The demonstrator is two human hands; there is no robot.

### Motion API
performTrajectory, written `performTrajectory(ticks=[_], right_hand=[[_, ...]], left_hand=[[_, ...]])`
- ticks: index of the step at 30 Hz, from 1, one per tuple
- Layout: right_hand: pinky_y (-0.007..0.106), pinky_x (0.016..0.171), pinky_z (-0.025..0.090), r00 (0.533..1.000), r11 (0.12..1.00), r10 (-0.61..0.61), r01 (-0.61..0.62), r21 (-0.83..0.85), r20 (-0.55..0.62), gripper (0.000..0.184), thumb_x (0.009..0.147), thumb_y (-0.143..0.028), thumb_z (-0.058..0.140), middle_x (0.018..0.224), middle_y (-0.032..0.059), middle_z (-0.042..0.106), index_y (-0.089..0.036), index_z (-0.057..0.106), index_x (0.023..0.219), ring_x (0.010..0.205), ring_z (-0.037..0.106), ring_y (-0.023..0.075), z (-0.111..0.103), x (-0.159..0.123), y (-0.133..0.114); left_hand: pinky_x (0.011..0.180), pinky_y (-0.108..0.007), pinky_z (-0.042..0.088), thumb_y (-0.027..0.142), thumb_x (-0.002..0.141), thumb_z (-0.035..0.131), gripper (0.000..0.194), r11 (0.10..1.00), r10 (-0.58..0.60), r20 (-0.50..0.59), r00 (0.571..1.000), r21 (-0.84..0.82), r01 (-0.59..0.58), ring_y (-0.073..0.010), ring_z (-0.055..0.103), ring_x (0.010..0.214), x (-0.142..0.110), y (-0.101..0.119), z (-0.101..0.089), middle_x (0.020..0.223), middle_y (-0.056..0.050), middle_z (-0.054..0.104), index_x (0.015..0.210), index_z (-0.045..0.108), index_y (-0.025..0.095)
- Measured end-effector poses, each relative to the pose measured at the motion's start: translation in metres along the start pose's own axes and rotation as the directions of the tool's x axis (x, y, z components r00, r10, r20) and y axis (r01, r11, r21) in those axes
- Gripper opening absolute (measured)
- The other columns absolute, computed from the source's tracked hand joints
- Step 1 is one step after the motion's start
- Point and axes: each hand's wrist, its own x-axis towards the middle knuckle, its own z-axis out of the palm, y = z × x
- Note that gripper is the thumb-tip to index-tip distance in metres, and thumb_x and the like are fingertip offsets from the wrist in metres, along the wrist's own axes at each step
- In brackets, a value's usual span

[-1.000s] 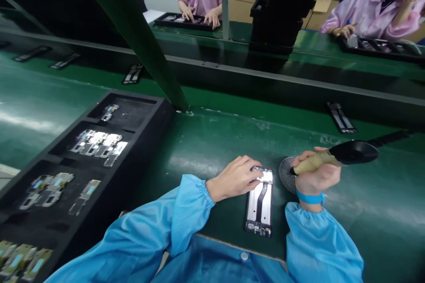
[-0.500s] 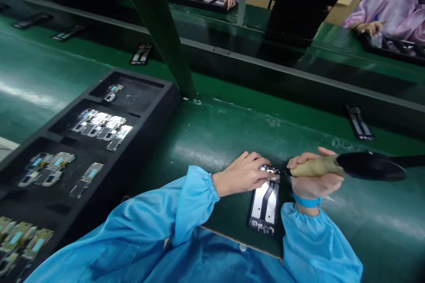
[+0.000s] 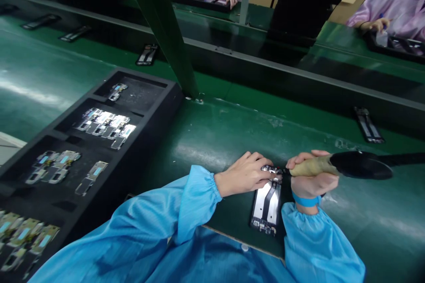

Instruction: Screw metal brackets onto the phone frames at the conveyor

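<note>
An opened phone [image 3: 267, 205], with a silver inner plate and a dark ribbon strip down it, lies on the green bench just in front of me. My left hand [image 3: 245, 174] steadies it from the left, fingers curled over its upper end, where they hide part of the circuit parts. In my right hand [image 3: 314, 177] is a corded electric screwdriver [image 3: 360, 164] with a tan wrapped grip and a black rear end. The screwdriver leans to the right. Its thin tip meets the phone's upper right corner, though the exact contact is too small to make out.
A black compartment tray [image 3: 159, 115] with several circuit boards [image 3: 108, 121] stands on the left. Another opened phone [image 3: 368, 124] lies at the back right, and more lie along the far strip. A green post [image 3: 166, 31] rises behind the tray. Two co-workers in pink handle trays across the bench.
The view has shifted slightly. The screwdriver's rear end has swung a little left, toward upright, while its tip stays at the phone's upper end. My left hand keeps its place on the phone.
</note>
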Motion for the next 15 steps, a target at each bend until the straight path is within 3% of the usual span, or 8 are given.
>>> performTrajectory(ticks=[6,12,15], right_hand=[[0.032,0.041,0.049,1.0,1.0,-0.002,0.002,-0.022,0.015,0.064,0.102,-0.085,0.056,0.067,-0.0024,0.061,-0.022,0.065,0.11,0.044,0.055,0.018,0.001,-0.002,0.001],[0.034,0.038,0.045,0.97,1.0,-0.013,0.011,-0.01,-0.243,0.064,0.102,-0.087,0.048,0.063,-0.0031,0.058,-0.026,0.066,0.109,0.042,0.051,0.0196,-0.012,0.024,-0.003],[0.035,0.036,0.045,0.971,0.998,-0.037,0.024,-0.06,-0.237,0.063,0.1,-0.087,0.055,0.06,-0.0014,0.058,-0.026,0.068,0.103,0.042,0.051,0.0209,-0.013,0.031,-0.002]], left_hand=[[0.095,-0.043,0.046,0.042,0.119,0.057,0.034,1.0,0.005,-0.005,1.0,0.017,-0.005,-0.0286,0.058,0.127,-0.001,-0.001,0.001,0.152,-0.005,0.069,0.148,0.075,0.038],[0.098,-0.044,0.046,0.038,0.119,0.059,0.029,1.0,0.026,-0.058,0.998,0.007,-0.026,-0.0286,0.058,0.127,-0.002,-0.003,0.004,0.151,-0.006,0.07,0.138,0.08,0.031],[0.099,-0.043,0.046,0.036,0.118,0.061,0.026,0.999,0.038,-0.072,0.997,0.003,-0.038,-0.029,0.058,0.128,-0.003,-0.004,0.005,0.15,-0.007,0.07,0.136,0.08,0.03]])
